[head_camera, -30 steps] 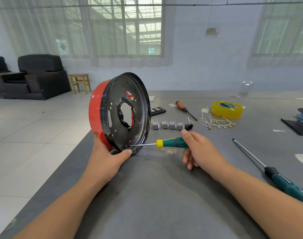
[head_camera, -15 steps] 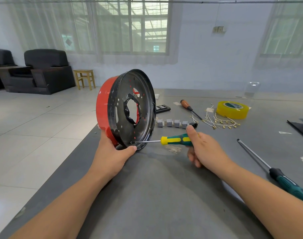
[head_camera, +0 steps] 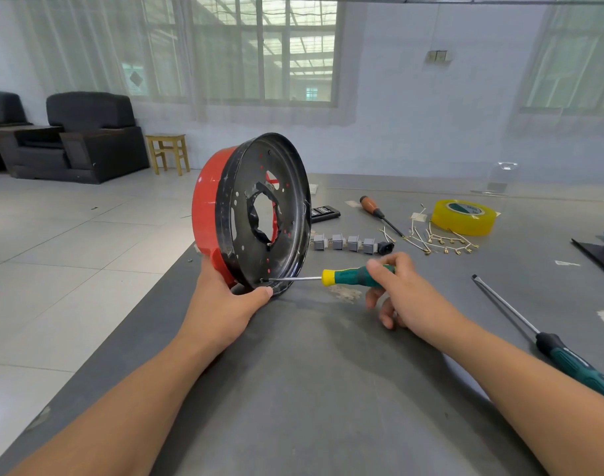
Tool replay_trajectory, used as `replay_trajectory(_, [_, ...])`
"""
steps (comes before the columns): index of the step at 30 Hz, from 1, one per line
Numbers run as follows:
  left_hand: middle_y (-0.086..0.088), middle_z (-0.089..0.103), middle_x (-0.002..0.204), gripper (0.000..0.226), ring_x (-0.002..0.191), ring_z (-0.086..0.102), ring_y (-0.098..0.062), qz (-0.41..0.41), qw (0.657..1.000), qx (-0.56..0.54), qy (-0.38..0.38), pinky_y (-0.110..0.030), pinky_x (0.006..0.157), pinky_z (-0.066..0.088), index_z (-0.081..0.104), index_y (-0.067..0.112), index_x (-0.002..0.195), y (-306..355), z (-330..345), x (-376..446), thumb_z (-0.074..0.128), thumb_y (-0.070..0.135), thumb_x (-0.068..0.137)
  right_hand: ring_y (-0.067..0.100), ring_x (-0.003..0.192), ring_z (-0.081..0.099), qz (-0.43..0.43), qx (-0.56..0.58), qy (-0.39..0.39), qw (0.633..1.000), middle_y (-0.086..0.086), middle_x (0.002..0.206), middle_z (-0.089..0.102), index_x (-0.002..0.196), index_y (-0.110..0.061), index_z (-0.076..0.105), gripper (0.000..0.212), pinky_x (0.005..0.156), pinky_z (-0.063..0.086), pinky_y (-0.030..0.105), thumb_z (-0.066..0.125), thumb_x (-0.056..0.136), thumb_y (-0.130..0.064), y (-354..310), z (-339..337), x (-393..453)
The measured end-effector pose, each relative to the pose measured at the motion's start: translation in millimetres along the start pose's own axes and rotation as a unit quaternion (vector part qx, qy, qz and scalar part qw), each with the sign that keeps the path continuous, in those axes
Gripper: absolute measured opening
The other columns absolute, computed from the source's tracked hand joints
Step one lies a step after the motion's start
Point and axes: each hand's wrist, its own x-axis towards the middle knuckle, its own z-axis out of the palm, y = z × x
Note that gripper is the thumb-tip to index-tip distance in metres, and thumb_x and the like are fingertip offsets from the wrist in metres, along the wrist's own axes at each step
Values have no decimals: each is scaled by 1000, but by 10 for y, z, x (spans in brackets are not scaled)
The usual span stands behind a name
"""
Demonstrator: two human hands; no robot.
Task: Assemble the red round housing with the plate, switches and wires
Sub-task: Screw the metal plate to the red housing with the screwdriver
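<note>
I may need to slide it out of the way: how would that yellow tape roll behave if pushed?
The yellow tape roll lies flat on the table, so it would probably slide rather than roll. It looks light for its size, a hollow ring. The loose wires right beside it would likely get dragged along.

workshop | grey workbench [head_camera: 311, 389] | screwdrivers [head_camera: 379, 214] | tape roll [head_camera: 462, 217] | tiled floor [head_camera: 70, 242]
</note>
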Motion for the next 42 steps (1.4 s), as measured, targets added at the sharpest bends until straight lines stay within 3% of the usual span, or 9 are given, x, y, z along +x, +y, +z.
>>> replay_trajectory(3, [24, 68, 109, 66, 90, 61, 25, 4, 1000, 2, -1, 6, 70, 41, 45, 44, 118, 4, 8, -12, 86, 8, 82, 17, 44, 46, -10, 48, -36, 998, 2, 72, 67, 116, -21, 43, 15, 42, 37, 22, 41, 107, -33, 10, -65, -8])
replay_trajectory(9, [20, 68, 115, 66, 94, 62, 22, 6, 1000, -6, -5, 5, 73, 42, 46, 42, 121, -1, 6, 2, 85, 5, 83, 6, 34, 46, 18, -80, 30, 996, -3, 42, 57, 85, -7, 64, 74, 53, 38, 27, 30, 98, -71, -31, -54, -30])
replay_trajectory(14, [22, 68, 114, 68, 94, 63, 20, 7, 1000, -10, 3, 5, 73, 43, 46, 42, 122, -8, 7, 8, 86, 4, 82, 11, 40, 42, 3, 79, -14, 997, 5, 76, 59, 108, -27, 41, 13, 39, 33, 17, 43, 106, -39, -2, -21, 24])
replay_trajectory(18, [21, 66, 115, 66, 94, 62, 22, 5, 1000, -13, -2, 5, 74, 43, 46, 37, 125, 29, 1, -16, 86, 5, 82, 13, 49, 47, -34, 103, -51, 993, -1, 78, 66, 108, -26, 45, 2, 45, 36, 23, 46, 107, -28, 84, -53, 21])
replay_trajectory(24, [23, 64, 108, 60, 89, 60, 27, -7, 1000, -14, 18, 6, 69, 41, 47, 42, 109, 103, -19, -72, 84, 3, 83, 9, 36, 49, -37, -74, -7, 997, -1, 55, 66, 94, -23, 51, 50, 49, 41, 26, 28, 101, -67, 22, 36, -93])
replay_trajectory(27, [22, 64, 109, 63, 86, 60, 26, -5, 1000, -21, 21, 5, 69, 41, 48, 33, 121, 116, -26, -75, 83, -4, 83, 8, 40, 50, -44, -61, -17, 997, -3, 59, 66, 98, -23, 48, 46, 52, 41, 26, 30, 101, -65, 17, 67, -118])
replay_trajectory(32, [23, 65, 108, 62, 88, 59, 28, -4, 1000, -19, 19, 6, 70, 40, 49, 41, 109, 123, -10, -61, 83, -4, 82, 10, 50, 46, -44, 113, -77, 990, 5, 79, 58, 110, -25, 41, 5, 48, 40, 20, 45, 107, -22, 85, 15, -60])
replay_trajectory(37, [31, 70, 95, 62, 88, 61, 25, -2, 1000, -12, 11, 6, 70, 41, 48, 42, 104, 139, -11, -56, 81, -5, 83, 18, 45, 44, -40, 105, -73, 991, 4, 66, 62, 103, -16, 44, 28, 44, 37, 24, 44, 107, -43, 82, -10, -48])
replay_trajectory(42, [21, 64, 109, 59, 87, 62, 23, -9, 1000, -15, 22, 4, 69, 42, 47, 42, 105, 114, -10, -44, 82, 0, 83, 14, 38, 42, -32, 25, -25, 999, -1, 54, 57, 95, -18, 44, 43, 39, 36, 22, 37, 103, -60, 75, 58, -27])
